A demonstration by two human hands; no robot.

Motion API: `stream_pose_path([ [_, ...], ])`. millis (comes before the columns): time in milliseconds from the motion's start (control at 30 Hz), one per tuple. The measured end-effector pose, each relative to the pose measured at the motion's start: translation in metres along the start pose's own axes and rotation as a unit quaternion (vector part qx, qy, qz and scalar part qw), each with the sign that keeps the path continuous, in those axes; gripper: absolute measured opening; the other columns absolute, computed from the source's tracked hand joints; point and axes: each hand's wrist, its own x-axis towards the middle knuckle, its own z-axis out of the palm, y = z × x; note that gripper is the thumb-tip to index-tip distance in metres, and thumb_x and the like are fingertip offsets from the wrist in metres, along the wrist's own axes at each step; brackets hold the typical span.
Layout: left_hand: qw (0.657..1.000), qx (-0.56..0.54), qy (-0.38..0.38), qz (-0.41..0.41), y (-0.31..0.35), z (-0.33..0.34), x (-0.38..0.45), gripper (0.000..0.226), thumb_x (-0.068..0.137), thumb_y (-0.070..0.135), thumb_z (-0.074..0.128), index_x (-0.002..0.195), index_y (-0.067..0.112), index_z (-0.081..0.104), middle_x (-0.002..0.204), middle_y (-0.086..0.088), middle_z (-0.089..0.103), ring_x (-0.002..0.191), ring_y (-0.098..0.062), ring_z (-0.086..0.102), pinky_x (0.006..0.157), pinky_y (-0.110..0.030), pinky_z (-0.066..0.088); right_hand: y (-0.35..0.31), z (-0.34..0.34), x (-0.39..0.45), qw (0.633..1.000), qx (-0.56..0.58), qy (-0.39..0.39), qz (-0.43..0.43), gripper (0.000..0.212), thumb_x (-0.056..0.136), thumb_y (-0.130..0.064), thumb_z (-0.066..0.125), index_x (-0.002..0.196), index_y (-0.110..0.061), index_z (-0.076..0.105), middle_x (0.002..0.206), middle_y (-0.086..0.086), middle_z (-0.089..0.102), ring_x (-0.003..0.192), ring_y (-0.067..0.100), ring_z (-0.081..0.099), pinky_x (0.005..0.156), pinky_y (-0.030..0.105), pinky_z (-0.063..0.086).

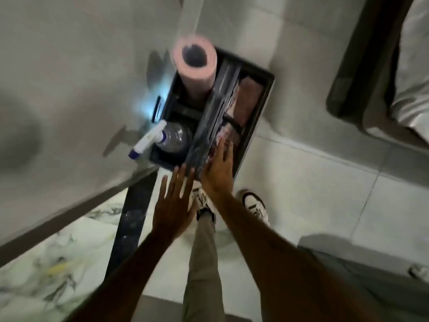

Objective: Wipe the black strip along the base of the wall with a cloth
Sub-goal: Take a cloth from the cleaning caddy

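A black caddy [253, 129] stands on the floor against the wall. Its right compartment holds folded pinkish-brown cloths [249, 98]. My right hand [219, 166] reaches into the near end of that compartment with fingers spread, touching the cloths; I cannot see a grip. My left hand [173, 203] hovers open just short of the caddy's near edge, holding nothing. A black strip [133, 217] runs from the caddy's near left corner toward me along the wall's base, dusty in places.
The caddy also holds a pink paper roll [195, 63] and a spray bottle [162, 138] with a white and blue trigger. My feet in white sneakers [254, 205] stand on pale tiles. A bed corner [376, 73] is at upper right; marble-patterned floor [53, 256] lies at left.
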Motion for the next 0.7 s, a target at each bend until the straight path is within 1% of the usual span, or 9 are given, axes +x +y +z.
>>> stream_pose_path([
  [67, 1.000, -0.015, -0.014, -0.011, -0.014, 0.023, 0.017, 0.075, 0.113, 0.047, 0.040, 0.175, 0.010, 0.022, 0.184, -0.018, 0.017, 0.171, -0.034, 0.015, 0.140, -0.047, -0.002, 0.015, 0.016, 0.034, 1.000, -0.015, 0.007, 0.018, 0.100, 0.102, -0.027, 0.070, 0.171, -0.026, -0.002, 0.180, 0.006, -0.012, 0.165, 0.035, 0.014, 0.125, 0.055, 0.040],
  [133, 0.999, 0.004, -0.032, -0.008, -0.023, 0.036, 0.031, 0.078, 0.113, 0.051, 0.040, 0.176, 0.011, 0.016, 0.185, -0.015, 0.010, 0.172, -0.031, 0.008, 0.140, -0.046, -0.007, 0.032, 0.021, 0.064, 0.997, -0.061, -0.001, 0.044, 0.104, 0.100, -0.027, 0.073, 0.171, -0.024, -0.002, 0.180, 0.011, -0.010, 0.165, 0.037, 0.012, 0.126, 0.056, 0.037],
  [200, 0.999, 0.010, -0.045, -0.008, -0.023, 0.055, 0.027, 0.081, 0.112, 0.052, 0.042, 0.177, 0.012, 0.013, 0.186, -0.015, 0.007, 0.173, -0.030, 0.005, 0.140, -0.048, -0.007, 0.046, 0.033, 0.079, 0.993, -0.104, -0.009, 0.059, 0.103, 0.099, -0.028, 0.074, 0.171, -0.024, 0.001, 0.179, 0.014, -0.006, 0.163, 0.040, 0.016, 0.124, 0.058, 0.041],
  [300, 0.999, 0.006, -0.018, -0.026, -0.023, 0.064, 0.026, 0.084, 0.111, 0.056, 0.042, 0.177, 0.014, 0.013, 0.186, -0.015, 0.007, 0.173, -0.030, 0.002, 0.139, -0.048, -0.008, 0.054, 0.043, 0.089, 0.985, -0.161, -0.009, 0.054, 0.105, 0.097, -0.028, 0.077, 0.171, -0.023, 0.003, 0.178, 0.018, -0.003, 0.161, 0.045, 0.019, 0.119, 0.059, 0.046],
  [400, 0.999, 0.018, 0.000, -0.037, -0.021, 0.068, 0.028, 0.084, 0.110, 0.058, 0.041, 0.176, 0.013, 0.018, 0.185, -0.015, 0.011, 0.173, -0.029, 0.002, 0.139, -0.046, -0.010, 0.058, 0.050, 0.098, 0.980, -0.192, -0.002, 0.046, 0.105, 0.096, -0.019, 0.078, 0.171, -0.020, 0.004, 0.177, 0.021, -0.004, 0.162, 0.047, 0.017, 0.120, 0.059, 0.046],
  [467, 0.999, 0.026, 0.005, -0.030, -0.022, 0.069, 0.028, 0.084, 0.110, 0.057, 0.044, 0.176, 0.013, 0.018, 0.185, -0.015, 0.011, 0.172, -0.030, 0.002, 0.138, -0.046, -0.010, 0.059, 0.053, 0.101, 0.979, -0.199, 0.016, 0.038, 0.100, 0.097, -0.012, 0.077, 0.170, -0.019, 0.009, 0.177, 0.023, -0.002, 0.160, 0.048, 0.023, 0.118, 0.058, 0.050],
  [533, 0.999, 0.029, 0.005, -0.031, -0.024, 0.069, 0.028, 0.084, 0.110, 0.059, 0.042, 0.176, 0.013, 0.018, 0.185, -0.015, 0.011, 0.172, -0.030, 0.002, 0.138, -0.046, -0.011, 0.061, 0.054, 0.101, 0.981, -0.187, 0.037, 0.028, 0.094, 0.096, -0.007, 0.076, 0.168, -0.020, 0.018, 0.176, 0.023, 0.003, 0.154, 0.046, 0.036, 0.114, 0.055, 0.055],
  [600, 0.999, 0.028, 0.008, -0.034, -0.022, 0.067, 0.028, 0.083, 0.110, 0.060, 0.039, 0.176, 0.013, 0.020, 0.185, -0.015, 0.013, 0.172, -0.030, 0.005, 0.138, -0.044, -0.012, 0.058, 0.052, 0.098, 0.984, -0.170, 0.056, 0.017, 0.088, 0.094, -0.007, 0.078, 0.165, -0.021, 0.027, 0.174, 0.020, 0.013, 0.147, 0.041, 0.046, 0.109, 0.051, 0.059],
  [700, 0.999, 0.007, 0.009, -0.040, -0.019, 0.064, 0.031, 0.084, 0.109, 0.061, 0.036, 0.176, 0.012, 0.022, 0.184, -0.016, 0.015, 0.171, -0.034, 0.011, 0.138, -0.042, -0.015, 0.050, 0.039, 0.085, 0.986, -0.154, 0.067, 0.008, 0.080, 0.094, -0.012, 0.078, 0.161, -0.020, 0.036, 0.166, 0.016, 0.030, 0.147, 0.035, 0.043, 0.113, 0.051, 0.057],
])
